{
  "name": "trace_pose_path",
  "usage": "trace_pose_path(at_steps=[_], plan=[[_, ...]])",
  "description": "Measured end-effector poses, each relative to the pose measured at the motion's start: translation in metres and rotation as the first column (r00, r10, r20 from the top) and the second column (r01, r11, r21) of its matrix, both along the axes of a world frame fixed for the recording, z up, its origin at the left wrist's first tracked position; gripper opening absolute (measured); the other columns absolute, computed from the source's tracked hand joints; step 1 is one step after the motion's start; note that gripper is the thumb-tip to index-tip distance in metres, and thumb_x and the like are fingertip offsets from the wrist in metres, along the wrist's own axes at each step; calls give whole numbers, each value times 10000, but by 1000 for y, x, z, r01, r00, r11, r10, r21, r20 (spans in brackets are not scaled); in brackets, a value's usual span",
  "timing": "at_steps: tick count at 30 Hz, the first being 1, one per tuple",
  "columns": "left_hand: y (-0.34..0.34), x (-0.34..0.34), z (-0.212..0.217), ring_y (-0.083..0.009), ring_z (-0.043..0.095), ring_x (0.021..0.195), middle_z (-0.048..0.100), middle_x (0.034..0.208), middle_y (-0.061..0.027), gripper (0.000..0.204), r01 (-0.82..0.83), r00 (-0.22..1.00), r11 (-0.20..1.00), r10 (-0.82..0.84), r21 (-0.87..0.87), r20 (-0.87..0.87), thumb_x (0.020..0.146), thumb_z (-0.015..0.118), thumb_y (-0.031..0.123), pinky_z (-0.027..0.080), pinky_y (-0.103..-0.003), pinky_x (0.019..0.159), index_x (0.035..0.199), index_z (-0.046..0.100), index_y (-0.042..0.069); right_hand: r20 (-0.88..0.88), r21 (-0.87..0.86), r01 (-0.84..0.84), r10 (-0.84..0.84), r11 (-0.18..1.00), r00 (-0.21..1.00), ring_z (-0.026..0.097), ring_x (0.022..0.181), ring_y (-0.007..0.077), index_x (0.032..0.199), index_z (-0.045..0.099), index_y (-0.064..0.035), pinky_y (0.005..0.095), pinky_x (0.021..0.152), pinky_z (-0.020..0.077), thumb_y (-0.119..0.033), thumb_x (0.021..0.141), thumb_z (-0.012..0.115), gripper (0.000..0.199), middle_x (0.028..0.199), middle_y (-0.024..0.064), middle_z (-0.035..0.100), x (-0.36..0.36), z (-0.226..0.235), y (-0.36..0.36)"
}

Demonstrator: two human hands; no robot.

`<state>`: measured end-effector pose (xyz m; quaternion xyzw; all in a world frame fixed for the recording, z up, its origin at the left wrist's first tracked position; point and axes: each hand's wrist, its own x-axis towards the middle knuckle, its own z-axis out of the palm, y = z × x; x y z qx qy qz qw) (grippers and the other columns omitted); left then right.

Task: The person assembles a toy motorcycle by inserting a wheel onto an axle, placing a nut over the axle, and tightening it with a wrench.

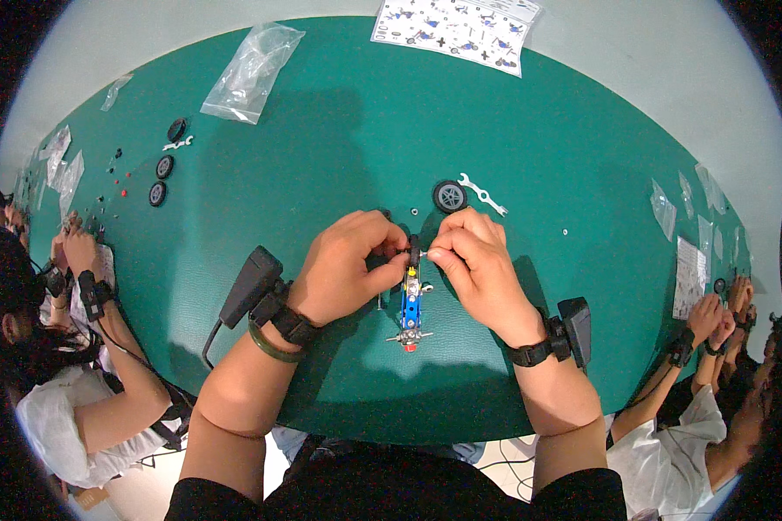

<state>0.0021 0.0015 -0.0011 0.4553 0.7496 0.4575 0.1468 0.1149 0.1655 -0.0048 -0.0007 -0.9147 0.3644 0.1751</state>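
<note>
toy car [410, 306], a small blue and silver model built from metal strips, lies at the lower middle of the frame on the green bench [321, 148], its length running away from the person, with a thin axle sticking out on both sides at its near end. just below it in the frame both forearms come up from the lower edge, each with a black strap and a dark box at the wrist, and a green bangle on the left one. the left hand [347, 269] is curled shut at the far end of the model, its thumb and fingers pinched on a small black wheel [414, 252] fitted there. the right hand [476, 265] meets it from the other side, thumb and forefinger squeezed together on a tiny part at the same wheel; what that part is cannot be told. just beyond the hands, near the middle of the frame, a loose black wheel with a grey hub [449, 196] lies on the bench, a flat white spanner [482, 193] just beside it. further off at upper left lie three more wheels [164, 167] and a clear plastic bag [252, 74]. at the top edge sits a printed instruction sheet [456, 26]. other people's hands work at the far left and far right edges.
</note>
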Motion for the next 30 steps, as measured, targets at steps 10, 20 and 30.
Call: trace_pose_path(at_steps=[10,20,30], plan=[[0,0,2,-227,554,675,542,705,-78,143,-1,1000,1000,1,-15,-25,702,661,81,439,-325,600,802,571,34,39,13,-9,8,1000,999,481,901,279,874,520,-86,387,775,330,-109,744,626,169,926,88,501,0,3,-1],[-2,-1,1,-208,541,691,539,735,-71,143,13,1000,999,-13,-30,1,728,661,104,430,-307,621,821,572,40,-13,-93,-12,11,996,1000,504,864,263,787,550,-87,368,760,343,-109,742,625,90,865,69,524,-1,-1,0],[1,1,2,-208,565,672,552,716,-71,126,9,1000,1000,-9,-1,-2,716,660,73,446,-308,592,802,578,31,6,-83,-17,17,996,1000,493,826,258,779,561,-84,369,734,343,-131,762,610,69,833,57,533,0,-1,3]])
